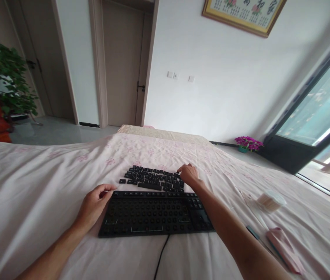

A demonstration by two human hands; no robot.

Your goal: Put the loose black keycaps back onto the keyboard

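Observation:
A black keyboard [150, 214] lies flat on the bed cover; most of its main key area is stripped of caps, while keys stay along its top row. Just beyond its far edge, loose black keycaps [153, 177] are laid out in rough rows, a long spacebar cap [149, 186] among them. My left hand [96, 198] rests by the keyboard's far left corner, thumb and forefinger apart, nothing visible in them. At the right end of the loose caps, my right hand [190, 174] has its fingers bent together on a keycap, mostly hidden by the fingertips.
On the right of the patterned bed cover [74, 167] are a clear tub of thin sticks [271, 201], a pink cloth-like item [284, 249] and a slim dark tool [252, 232]. The keyboard's cable [162, 254] runs toward me. Beyond stand doors and a potted plant [4, 74].

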